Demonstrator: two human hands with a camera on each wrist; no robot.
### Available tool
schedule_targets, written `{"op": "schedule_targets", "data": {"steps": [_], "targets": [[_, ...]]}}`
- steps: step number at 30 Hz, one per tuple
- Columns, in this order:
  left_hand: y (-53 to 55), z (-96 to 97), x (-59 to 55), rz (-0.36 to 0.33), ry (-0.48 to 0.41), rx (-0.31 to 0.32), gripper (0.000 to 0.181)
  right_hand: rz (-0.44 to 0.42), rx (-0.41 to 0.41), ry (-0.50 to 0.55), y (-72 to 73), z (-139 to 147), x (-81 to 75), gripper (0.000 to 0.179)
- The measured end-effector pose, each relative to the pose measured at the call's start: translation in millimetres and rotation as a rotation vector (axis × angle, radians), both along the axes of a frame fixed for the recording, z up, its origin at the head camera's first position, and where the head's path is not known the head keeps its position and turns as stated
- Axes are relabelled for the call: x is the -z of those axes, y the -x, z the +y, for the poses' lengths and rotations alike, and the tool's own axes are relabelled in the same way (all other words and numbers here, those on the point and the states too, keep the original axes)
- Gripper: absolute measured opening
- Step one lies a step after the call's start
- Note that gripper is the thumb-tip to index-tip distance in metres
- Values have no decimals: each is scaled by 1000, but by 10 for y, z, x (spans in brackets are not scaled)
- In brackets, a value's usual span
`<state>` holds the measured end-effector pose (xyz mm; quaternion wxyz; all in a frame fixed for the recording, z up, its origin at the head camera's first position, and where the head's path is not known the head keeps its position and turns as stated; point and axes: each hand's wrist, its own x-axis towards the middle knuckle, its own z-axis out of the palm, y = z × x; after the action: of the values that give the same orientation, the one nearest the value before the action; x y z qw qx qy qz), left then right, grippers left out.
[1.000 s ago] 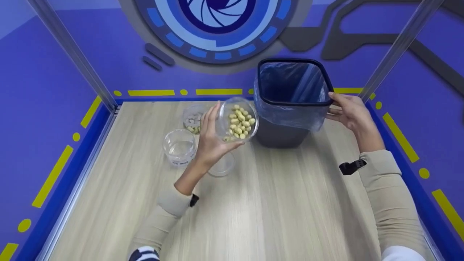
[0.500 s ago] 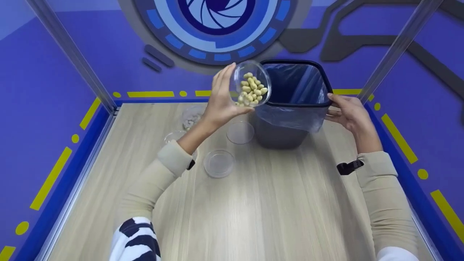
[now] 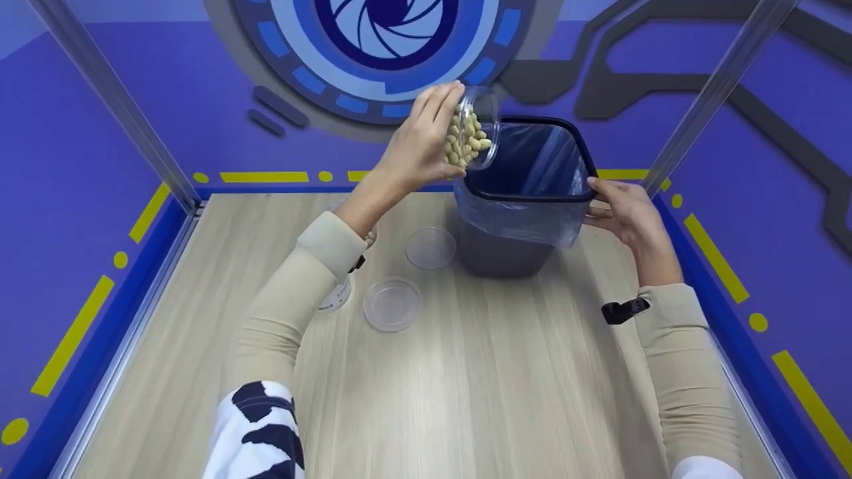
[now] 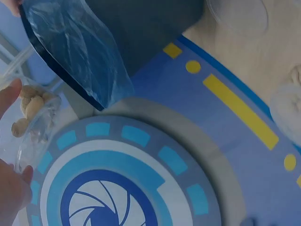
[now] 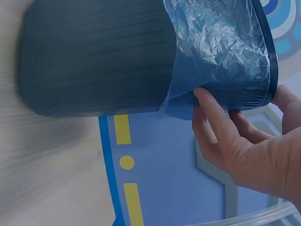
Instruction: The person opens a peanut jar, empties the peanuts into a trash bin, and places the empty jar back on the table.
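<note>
My left hand (image 3: 421,143) grips a clear plastic jar (image 3: 489,110), tilted with its mouth toward the trash can (image 3: 506,249) at the can's left rim. Inside the jar lie several unshelled peanuts (image 3: 469,143), also seen in the left wrist view. A thin clear bag lines the can and folds over its black rim. With the thumb on that rim and the fingers against the bag outside, my right hand (image 3: 629,216) holds the can's right side; the right wrist view shows this grip on the liner (image 5: 211,42).
Two clear round lids (image 3: 392,305) lie flat on the wooden table, left of the can. Another clear container (image 3: 336,296) and a further one behind it are mostly hidden by my left forearm. Blue-purple panels (image 3: 153,100) wall the table in.
My left hand has carried the jar of peanuts up and right to the can's rim, tilting it further. My right hand keeps its hold on the can.
</note>
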<state>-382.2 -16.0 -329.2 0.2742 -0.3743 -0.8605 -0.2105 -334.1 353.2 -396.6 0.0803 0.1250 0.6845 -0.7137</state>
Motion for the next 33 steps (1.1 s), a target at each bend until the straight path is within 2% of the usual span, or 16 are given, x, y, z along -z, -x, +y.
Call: {"op": "schedule_targets", "data": {"steps": [7,9,13,15,16,20,26,30,33], "targets": [[79,61,-63,18,73,-11,122,19,-2,-13,10,-29,3,72],[92,66,-59,74,106,-5,119,18,5,-4,16,-26,2,70],[121,75,-11,251,176,12,111,5,20,15,15,-2,17,61],[137,78,12,306,188,19,111,1,30,29,7,5,28,56],[144,82,23,311,186,18,111,1,30,36,1,6,34,54],[151,107,37,250,147,8,117,5,39,51,-4,12,35,51],[123,152,64,286,213,16,112,-6,33,44,8,33,38,61],[113,172,91,300,209,9,113,4,30,41,9,25,47,62],[115,196,105,353,227,-5,108,13,23,33,10,13,55,60]]}}
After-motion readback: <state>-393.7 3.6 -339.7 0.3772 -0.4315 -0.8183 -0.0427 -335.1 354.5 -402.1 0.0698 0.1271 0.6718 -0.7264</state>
